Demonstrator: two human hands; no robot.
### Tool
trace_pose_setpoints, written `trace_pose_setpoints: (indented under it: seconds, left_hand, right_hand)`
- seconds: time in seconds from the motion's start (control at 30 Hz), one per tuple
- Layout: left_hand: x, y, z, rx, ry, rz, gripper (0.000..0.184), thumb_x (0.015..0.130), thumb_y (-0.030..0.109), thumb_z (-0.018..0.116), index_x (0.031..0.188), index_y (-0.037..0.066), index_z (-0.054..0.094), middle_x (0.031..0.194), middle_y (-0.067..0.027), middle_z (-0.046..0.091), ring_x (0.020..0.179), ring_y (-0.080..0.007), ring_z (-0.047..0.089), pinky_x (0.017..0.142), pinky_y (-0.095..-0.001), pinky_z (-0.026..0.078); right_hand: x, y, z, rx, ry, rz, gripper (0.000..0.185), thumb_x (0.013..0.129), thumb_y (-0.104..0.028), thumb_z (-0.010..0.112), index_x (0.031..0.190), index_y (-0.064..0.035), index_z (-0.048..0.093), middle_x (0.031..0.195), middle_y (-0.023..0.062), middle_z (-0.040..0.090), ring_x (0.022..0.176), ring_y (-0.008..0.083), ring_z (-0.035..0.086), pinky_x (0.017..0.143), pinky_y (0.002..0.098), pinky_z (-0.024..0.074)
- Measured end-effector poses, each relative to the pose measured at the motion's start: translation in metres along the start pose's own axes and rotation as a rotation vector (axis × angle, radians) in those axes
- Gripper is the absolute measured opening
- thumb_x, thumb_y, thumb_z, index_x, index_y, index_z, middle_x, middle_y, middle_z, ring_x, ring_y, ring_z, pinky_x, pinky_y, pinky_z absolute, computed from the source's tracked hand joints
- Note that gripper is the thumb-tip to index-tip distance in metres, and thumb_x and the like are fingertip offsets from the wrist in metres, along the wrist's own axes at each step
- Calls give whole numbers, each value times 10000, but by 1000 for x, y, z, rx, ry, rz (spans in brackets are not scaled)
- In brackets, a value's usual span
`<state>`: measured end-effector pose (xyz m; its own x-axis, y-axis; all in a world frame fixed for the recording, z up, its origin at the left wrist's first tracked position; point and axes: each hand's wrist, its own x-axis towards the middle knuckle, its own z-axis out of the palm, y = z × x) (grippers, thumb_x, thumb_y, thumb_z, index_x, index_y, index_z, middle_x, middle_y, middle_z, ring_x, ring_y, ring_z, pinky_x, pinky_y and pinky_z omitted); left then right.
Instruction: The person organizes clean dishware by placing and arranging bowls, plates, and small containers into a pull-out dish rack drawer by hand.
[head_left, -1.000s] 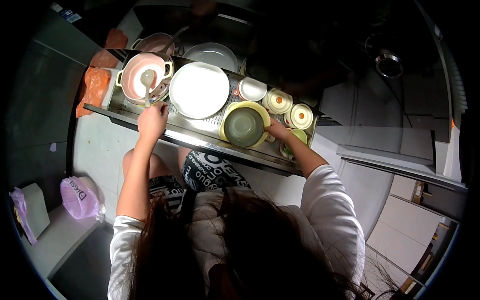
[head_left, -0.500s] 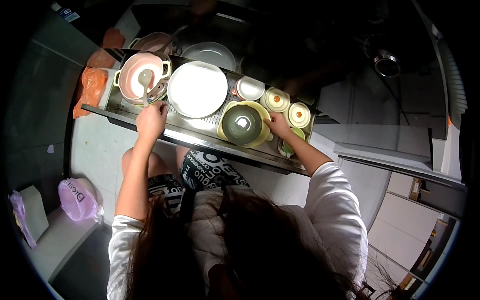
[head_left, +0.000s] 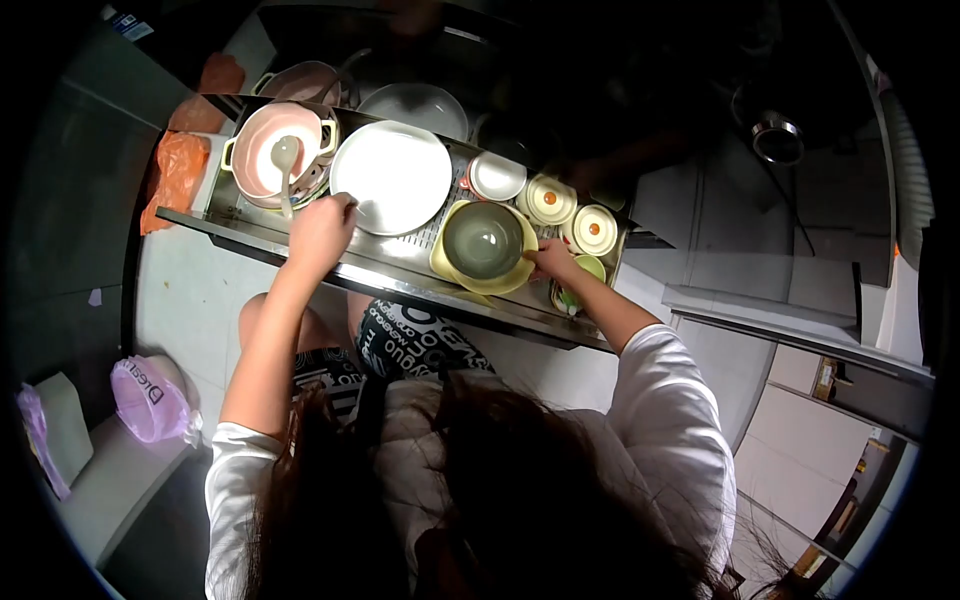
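Note:
My right hand (head_left: 555, 262) is closed on the right-hand edge of a yellow bowl (head_left: 443, 268), and a dark green-grey bowl (head_left: 482, 240) sits inside that one. My left hand (head_left: 324, 232) has its fingers curled together at the lower left rim of a large white plate (head_left: 392, 175); whether they touch or hold anything is hidden. Left of the plate, a pink pot (head_left: 262, 150) with cream handles holds a pale ladle (head_left: 285, 155), whose handle leans over the near rim towards my left hand.
All of this stands in a pulled-out metal drawer (head_left: 395, 252). On its right side are a white bowl (head_left: 498, 176), two cream lidded pots with orange knobs (head_left: 549, 200), and a small green cup (head_left: 592, 267). Orange bags (head_left: 180, 170) lie left; a purple-bagged bin (head_left: 150, 398) stands lower left.
My left hand has moved right, from beside the ladle's handle to the white plate's rim. My right hand stays at the yellow bowl, and the dark bowl sits slightly higher in view.

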<state>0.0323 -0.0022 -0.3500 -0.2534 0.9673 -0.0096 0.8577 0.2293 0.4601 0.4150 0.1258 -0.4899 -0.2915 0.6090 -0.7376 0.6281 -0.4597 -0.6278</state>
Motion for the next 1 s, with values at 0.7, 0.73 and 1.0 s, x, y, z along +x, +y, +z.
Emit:
trace_pose_setpoints:
  seconds: [0.7,0.73,1.0]
  left_hand:
    - [-16,32,15,-55,-65,13,158,816,181,538,850,64,639,746,-174,631,693,-337,614,634,-420,488]
    - [-16,33,15,-70,-45,5,158,817,183,538,850,67,638,743,-175,630,692,-337,613,633,-421,486]
    - [-17,34,14,-88,-25,-1,157,810,185,539,855,73,640,738,-175,629,693,-338,611,640,-426,483]
  right_hand:
    - [7,-25,30,-985,248,-125,375,876,-337,434,932,-17,622,939,216,626,871,355,614,750,448,491]
    - [3,-30,30,-955,246,-132,384,878,-345,428,942,-19,620,940,218,624,873,358,612,754,449,489]
    - [11,-29,23,-998,178,-127,406,897,-355,397,975,-8,594,969,203,623,904,359,602,779,445,477]
